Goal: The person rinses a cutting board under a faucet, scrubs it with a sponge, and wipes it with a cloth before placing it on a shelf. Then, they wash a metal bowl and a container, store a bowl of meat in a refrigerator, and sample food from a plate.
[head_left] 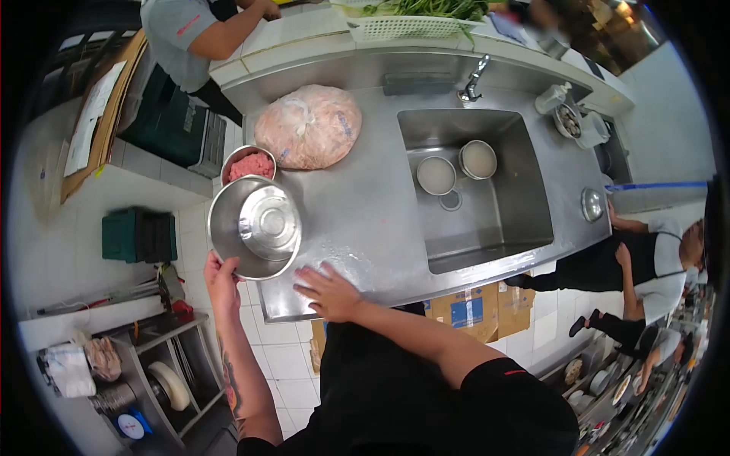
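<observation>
My left hand (221, 273) grips the near rim of a wide steel bowl (222, 224), thumb over the edge. The bowl's shiny inside faces up, and it sits at the left end of the steel counter, partly past its edge. Just behind it, a smaller metal bowl holds pink ground meat (252, 166); the big bowl hides part of it. My right hand (333, 294) lies on the wet counter near the front edge, fingers spread, holding nothing. Beyond the bowls rests a large tied plastic bag of pale raw meat (310, 129).
A sink (494, 228) with two round containers (436, 176) of cloudy liquid is on the right, under a faucet (473, 80). A metal lid-like dome (592, 205) sits at the right edge. A basket of greens (411, 29) stands behind. People work at the left back and right.
</observation>
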`<state>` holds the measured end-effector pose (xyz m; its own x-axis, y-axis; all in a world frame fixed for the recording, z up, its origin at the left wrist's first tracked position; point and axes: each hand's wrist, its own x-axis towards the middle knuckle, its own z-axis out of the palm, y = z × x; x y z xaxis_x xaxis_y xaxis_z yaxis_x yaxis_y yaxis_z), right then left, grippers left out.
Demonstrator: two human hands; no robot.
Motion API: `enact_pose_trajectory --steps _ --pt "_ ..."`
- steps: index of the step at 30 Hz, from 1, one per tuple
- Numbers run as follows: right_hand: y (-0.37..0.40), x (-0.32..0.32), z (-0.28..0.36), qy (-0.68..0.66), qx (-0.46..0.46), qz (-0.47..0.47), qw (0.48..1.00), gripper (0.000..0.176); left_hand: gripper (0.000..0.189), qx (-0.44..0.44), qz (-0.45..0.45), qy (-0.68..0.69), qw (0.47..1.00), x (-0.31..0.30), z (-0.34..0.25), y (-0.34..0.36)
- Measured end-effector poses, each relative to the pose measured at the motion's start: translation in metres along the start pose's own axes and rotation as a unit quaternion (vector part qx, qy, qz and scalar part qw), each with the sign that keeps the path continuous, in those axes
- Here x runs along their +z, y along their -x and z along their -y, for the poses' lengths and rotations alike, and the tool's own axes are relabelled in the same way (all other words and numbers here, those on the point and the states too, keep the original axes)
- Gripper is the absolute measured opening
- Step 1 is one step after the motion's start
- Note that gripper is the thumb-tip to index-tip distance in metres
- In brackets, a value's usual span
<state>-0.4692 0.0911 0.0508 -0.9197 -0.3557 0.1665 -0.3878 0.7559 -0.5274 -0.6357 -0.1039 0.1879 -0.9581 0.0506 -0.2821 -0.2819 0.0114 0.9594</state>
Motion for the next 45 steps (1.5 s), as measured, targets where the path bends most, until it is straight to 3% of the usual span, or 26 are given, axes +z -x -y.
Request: enact_pose_trajectory --steps 4,7,14,16,18,21,23,25,26,28,29,31,32,33,34,35,37,38,41,43,45 --pt "0.018 -0.054 -0.072 0.061 0.069 -0.012 0.996 0.059 0.018 -0.027 -0.088 0.036 0.995 -0.024 0.031 0.024" --pt "0.035 -0.096 -0.133 0.115 0.124 -0.033 0.985 0.059 0.019 -0.051 -0.167 0.106 0.979 -0.008 0.055 0.05" --pt "0.052 -0.187 -0.275 0.237 0.199 -0.068 0.948 0.058 0.022 -0.066 -0.223 0.184 0.955 -0.006 0.118 0.094" --pt "0.053 -0.186 -0.272 0.264 0.214 -0.069 0.938 0.057 0.023 -0.072 -0.236 0.2 0.948 -0.004 0.128 0.098" --pt "0.049 -0.172 -0.25 0.246 0.165 -0.111 0.949 0.052 0.019 -0.062 -0.252 0.205 0.944 0.005 0.132 0.101" --pt "0.048 -0.127 -0.167 0.094 0.107 -0.118 0.983 0.048 0.007 -0.019 -0.25 0.254 0.934 0.021 0.147 0.107" --pt "0.043 -0.084 -0.11 0.0 0.07 -0.127 0.989 0.046 0.017 -0.022 -0.231 0.317 0.92 0.046 0.142 0.117" --pt "0.035 -0.048 -0.057 -0.043 0.043 -0.115 0.991 0.044 0.026 -0.014 -0.153 0.284 0.946 0.065 0.165 0.138" --pt "0.033 -0.032 -0.038 -0.06 0.036 -0.103 0.992 0.044 0.024 -0.025 -0.124 0.212 0.969 0.079 0.167 0.143" --pt "0.035 0.014 -0.02 -0.107 0.058 -0.069 0.99 0.049 0.028 0.076 0.0 -0.026 0.997 0.105 0.143 0.13" --pt "0.04 0.033 -0.02 -0.127 0.08 -0.065 0.987 0.051 0.031 0.141 0.073 -0.164 0.974 0.114 0.134 0.114" --pt "0.041 0.016 -0.018 -0.135 0.077 -0.063 0.986 0.053 0.046 0.188 0.148 -0.351 0.905 0.131 0.137 0.083" --pt "0.042 0.006 -0.018 -0.146 0.073 -0.061 0.985 0.055 0.046 0.189 0.144 -0.349 0.906 0.139 0.142 0.068" --pt "0.047 -0.002 -0.023 -0.145 0.069 -0.06 0.985 0.055 0.053 0.235 0.119 -0.43 0.863 0.147 0.15 0.051" --pt "0.054 -0.011 -0.031 -0.101 0.038 -0.002 0.994 0.053 0.062 0.279 0.093 -0.506 0.811 0.155 0.157 0.036" --pt "0.062 -0.02 -0.039 -0.056 0.007 0.056 0.997 0.052 0.062 0.28 0.09 -0.505 0.812 0.163 0.163 0.023" --pt "0.068 -0.043 -0.05 -0.062 -0.011 0.029 0.998 0.049 0.074 0.257 -0.043 -0.591 0.763 0.177 0.171 0.003" --pt "0.07 -0.051 -0.058 -0.07 -0.025 -0.001 0.997 0.045 0.073 0.243 -0.084 -0.601 0.757 0.19 0.169 -0.001" --pt "0.075 -0.053 -0.084 -0.101 -0.064 0.026 0.993 0.044 0.071 0.223 -0.125 -0.617 0.744 0.234 0.168 -0.023" --pt "0.077 -0.065 -0.11 -0.12 -0.066 0.029 0.99 0.046 0.07 0.241 -0.109 -0.61 0.747 0.278 0.162 -0.04" --pt "0.079 -0.088 -0.148 0.006 -0.014 0.027 1.0 0.048 0.069 0.258 -0.087 -0.602 0.751 0.329 0.16 -0.054"
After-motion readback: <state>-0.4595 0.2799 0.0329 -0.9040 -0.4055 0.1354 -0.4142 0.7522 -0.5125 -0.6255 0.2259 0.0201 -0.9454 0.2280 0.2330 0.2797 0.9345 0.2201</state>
